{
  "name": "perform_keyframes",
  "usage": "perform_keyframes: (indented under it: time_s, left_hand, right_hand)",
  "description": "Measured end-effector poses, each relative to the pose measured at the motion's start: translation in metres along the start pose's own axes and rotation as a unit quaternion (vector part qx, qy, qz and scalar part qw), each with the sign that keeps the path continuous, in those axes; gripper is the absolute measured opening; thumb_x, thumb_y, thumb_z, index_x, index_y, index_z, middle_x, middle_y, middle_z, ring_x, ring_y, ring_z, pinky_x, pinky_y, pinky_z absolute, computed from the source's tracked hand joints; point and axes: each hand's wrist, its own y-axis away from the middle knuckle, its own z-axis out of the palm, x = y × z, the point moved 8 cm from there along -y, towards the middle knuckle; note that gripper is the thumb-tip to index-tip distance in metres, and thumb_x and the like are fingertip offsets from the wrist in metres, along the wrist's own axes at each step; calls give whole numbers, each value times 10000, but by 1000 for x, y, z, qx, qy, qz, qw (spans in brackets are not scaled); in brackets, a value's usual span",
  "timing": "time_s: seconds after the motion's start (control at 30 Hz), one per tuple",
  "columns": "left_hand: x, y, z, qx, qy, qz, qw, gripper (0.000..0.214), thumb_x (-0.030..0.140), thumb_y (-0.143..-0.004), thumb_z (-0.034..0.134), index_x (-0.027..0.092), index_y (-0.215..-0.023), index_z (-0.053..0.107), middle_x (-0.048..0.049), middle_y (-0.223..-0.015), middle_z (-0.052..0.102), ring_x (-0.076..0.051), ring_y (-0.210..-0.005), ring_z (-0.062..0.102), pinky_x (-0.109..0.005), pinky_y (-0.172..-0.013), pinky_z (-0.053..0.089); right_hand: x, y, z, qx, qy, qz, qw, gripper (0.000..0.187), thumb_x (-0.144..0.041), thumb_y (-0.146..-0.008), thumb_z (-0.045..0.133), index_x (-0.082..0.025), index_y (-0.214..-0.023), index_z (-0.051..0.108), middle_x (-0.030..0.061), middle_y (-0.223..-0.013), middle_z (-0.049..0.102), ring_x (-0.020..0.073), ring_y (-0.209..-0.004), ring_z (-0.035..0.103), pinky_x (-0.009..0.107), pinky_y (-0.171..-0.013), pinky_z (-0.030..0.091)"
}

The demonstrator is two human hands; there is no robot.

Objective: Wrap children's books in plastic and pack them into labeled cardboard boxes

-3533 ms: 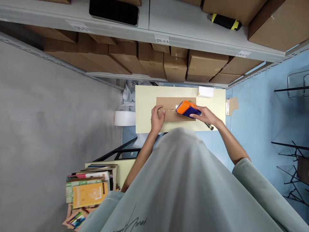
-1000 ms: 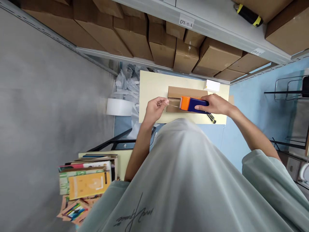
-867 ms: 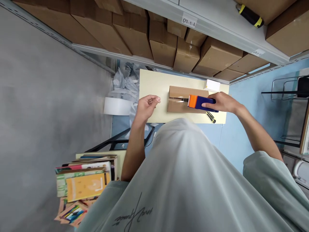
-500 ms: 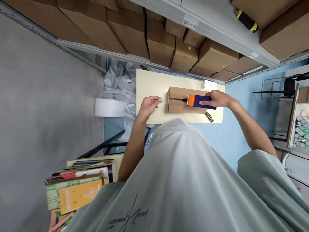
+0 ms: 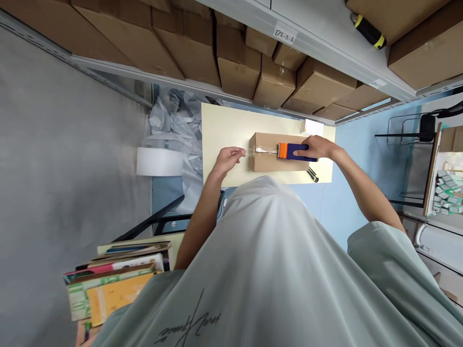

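Observation:
A long brown cardboard box (image 5: 265, 164) lies on the pale yellow table, its top flaps meeting along a lengthwise seam. My right hand (image 5: 314, 148) grips a blue and orange tape dispenser (image 5: 289, 151) over the right part of the box top. Shiny clear tape (image 5: 266, 150) covers the seam left of the dispenser and runs out past the box's left end. Beside that end my left hand (image 5: 229, 160) is closed, its fingertips pinched at the tape's loose end. A black and yellow utility knife (image 5: 312, 174) rests near the box's lower right corner.
A small white box (image 5: 312, 127) stands behind on the table (image 5: 220, 125). Overhead runs a shelf of cardboard boxes (image 5: 238, 67), with another black and yellow tool (image 5: 369, 33). At left are a white roll (image 5: 159, 161) and crumpled wrapping (image 5: 173, 125); books (image 5: 123, 270) are stacked lower left.
The dispenser has come down onto the box and slightly left. The gap between the flaps has closed, and clear tape now lies over the seam. My left hand has shifted slightly right.

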Motion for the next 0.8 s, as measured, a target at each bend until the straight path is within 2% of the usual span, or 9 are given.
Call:
perform_keyframes:
  time_s: [0.13,0.27,0.37,0.47,0.53,0.6,0.67,0.73,0.8]
  left_hand:
    - [-11,-2,9,-8,18,-8,1000,368,515,-717,898,212,-847,736,-92,-889,786,-198,-816,679,-300,-704,508]
    - [-19,-1,26,-20,49,-15,998,457,588,-664,897,230,-885,721,-58,-882,761,-151,-721,581,-302,-711,497]
    - [-23,0,36,-10,55,-9,998,556,676,-625,890,237,-919,717,-54,-884,760,-173,-778,617,-301,-711,487]
    - [-31,-3,31,42,16,-11,999,615,698,-640,903,249,-1008,700,18,-701,662,-196,-745,615,-313,-691,476]
    - [-39,-4,26,66,-35,-30,997,570,663,-696,900,253,-1038,701,68,-591,555,-200,-679,581,-328,-695,484]
    - [-41,-1,22,83,-95,-40,991,465,627,-781,859,243,-1005,722,53,-592,560,-214,-686,614,-353,-746,521]
    - [-28,9,18,132,-140,4,981,428,619,-900,764,219,-1053,758,-37,-770,717,-253,-818,715,-397,-865,574]
    - [0,25,25,170,-178,103,964,558,647,-979,699,195,-1302,757,-164,-1204,817,-320,-1160,770,-459,-1076,576]
    - [29,40,52,125,-231,206,943,886,732,-930,771,180,-1605,610,-238,-1670,621,-395,-1586,564,-525,-1311,442]
  right_hand:
    - [1,-7,5,0,-4,1,1000,564,-718,-1038,683,-173,-1057,828,109,-923,812,230,-785,701,327,-699,439]
    - [0,-12,8,9,5,-3,1000,593,-742,-1025,673,-172,-1050,835,118,-907,811,244,-802,708,332,-700,447]
    - [-1,-14,7,19,11,1,1000,626,-765,-1014,665,-164,-1045,840,131,-901,803,253,-806,706,342,-698,448]
    - [-2,-18,6,27,20,4,999,648,-780,-1002,669,-157,-1040,843,146,-915,803,262,-820,709,352,-704,452]
    - [-1,-19,7,28,20,2,999,661,-788,-1001,667,-151,-1037,841,157,-934,810,268,-832,716,355,-705,458]
    - [0,-21,7,26,17,1,1000,675,-799,-1000,667,-146,-1030,838,171,-964,819,277,-844,725,358,-701,463]
    - [1,-21,7,25,14,-2,1000,684,-809,-994,674,-145,-1025,836,183,-989,828,290,-862,736,363,-703,466]
    - [2,-22,8,23,11,-4,1000,688,-821,-976,696,-149,-1026,836,186,-996,833,300,-881,746,366,-713,470]
    - [3,-24,8,25,9,-5,1000,691,-835,-954,719,-157,-1024,833,185,-984,833,311,-903,753,367,-731,477]
